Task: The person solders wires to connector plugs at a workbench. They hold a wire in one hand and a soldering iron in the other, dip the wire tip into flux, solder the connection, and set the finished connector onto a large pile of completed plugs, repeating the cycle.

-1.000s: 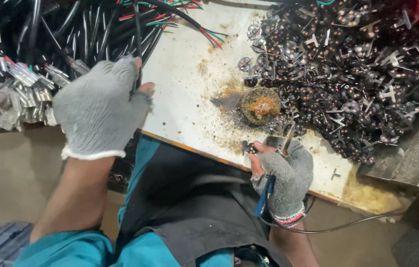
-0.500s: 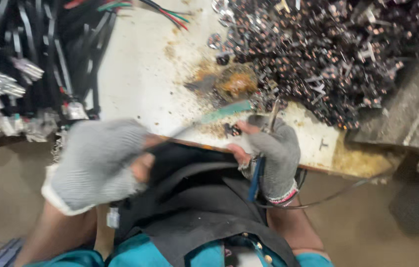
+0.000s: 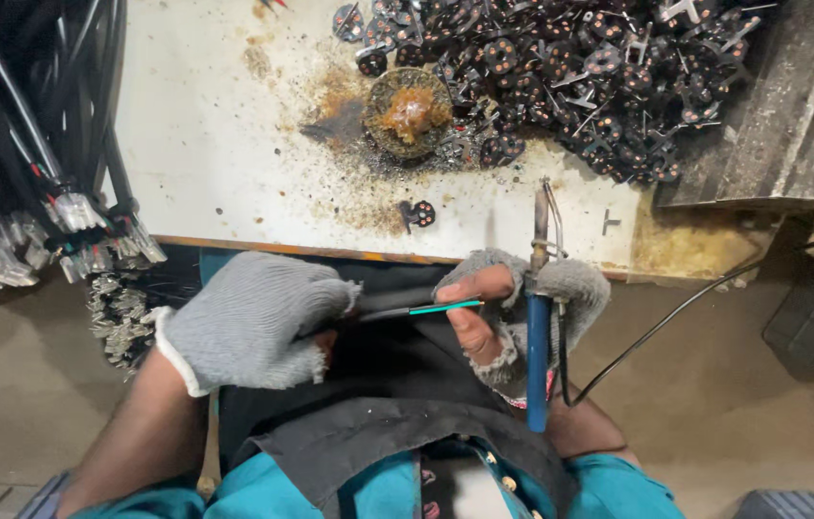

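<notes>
Lying on a stained white bench (image 3: 234, 144): a round tin of brown paste (image 3: 411, 111), beside a heap of small black round parts (image 3: 570, 67) spreading to the far right corner. Hanging off the bench's left edge: bundles of black cables (image 3: 23, 144) with silver ends. Left hand (image 3: 253, 322), in a grey glove, closing around a black cable with a green wire tip (image 3: 431, 308) over the lap. Right hand (image 3: 513, 312) gripping a blue-handled soldering iron (image 3: 538, 327) upright, thumb touching the wire. Below, showing brown floor.
</notes>
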`<state>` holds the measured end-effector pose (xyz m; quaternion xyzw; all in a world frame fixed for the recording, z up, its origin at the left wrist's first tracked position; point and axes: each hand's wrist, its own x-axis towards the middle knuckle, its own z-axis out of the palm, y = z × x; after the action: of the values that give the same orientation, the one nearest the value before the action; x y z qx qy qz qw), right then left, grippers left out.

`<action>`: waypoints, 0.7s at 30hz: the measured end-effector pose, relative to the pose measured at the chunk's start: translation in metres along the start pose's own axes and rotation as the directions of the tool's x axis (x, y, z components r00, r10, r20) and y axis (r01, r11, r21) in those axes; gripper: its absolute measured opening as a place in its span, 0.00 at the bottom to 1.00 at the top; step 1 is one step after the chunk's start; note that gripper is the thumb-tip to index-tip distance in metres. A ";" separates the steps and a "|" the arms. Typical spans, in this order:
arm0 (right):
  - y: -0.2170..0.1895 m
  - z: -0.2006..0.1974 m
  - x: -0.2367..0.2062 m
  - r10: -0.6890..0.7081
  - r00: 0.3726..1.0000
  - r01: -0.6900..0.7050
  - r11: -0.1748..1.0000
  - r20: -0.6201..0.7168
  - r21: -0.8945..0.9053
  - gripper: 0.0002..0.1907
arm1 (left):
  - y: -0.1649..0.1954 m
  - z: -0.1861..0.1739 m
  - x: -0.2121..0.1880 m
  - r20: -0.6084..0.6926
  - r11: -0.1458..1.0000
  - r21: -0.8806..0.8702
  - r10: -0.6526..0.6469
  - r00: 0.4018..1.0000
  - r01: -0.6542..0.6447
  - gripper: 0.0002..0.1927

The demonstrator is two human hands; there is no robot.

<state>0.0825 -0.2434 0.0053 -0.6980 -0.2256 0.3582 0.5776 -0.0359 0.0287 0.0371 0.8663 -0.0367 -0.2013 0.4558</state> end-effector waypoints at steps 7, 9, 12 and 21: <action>0.002 0.011 0.009 -0.299 0.954 0.289 0.918 0.004 -0.272 0.05 | 0.029 0.020 0.029 -0.069 0.869 -0.471 -0.203 0.977 0.148 0.16; 0.003 0.011 0.009 -0.260 0.961 0.219 0.924 -0.094 -0.313 0.06 | 0.027 0.030 0.037 -0.245 0.897 -0.441 -0.100 0.964 -0.019 0.14; 0.001 0.010 0.010 -0.196 0.978 0.181 0.970 -0.079 -0.161 0.11 | 0.025 0.039 0.040 -0.187 0.652 -0.758 -0.252 0.950 0.024 0.15; -0.002 0.009 0.032 -0.095 0.994 0.084 0.977 -0.048 -0.197 0.07 | 0.000 0.033 0.044 -0.580 0.979 -0.134 0.050 0.813 -0.156 0.09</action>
<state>0.0963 -0.2145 -0.0014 -0.7503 -0.2743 0.2881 0.5280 -0.0077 -0.0076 0.0066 0.8397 0.0732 0.0915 0.5303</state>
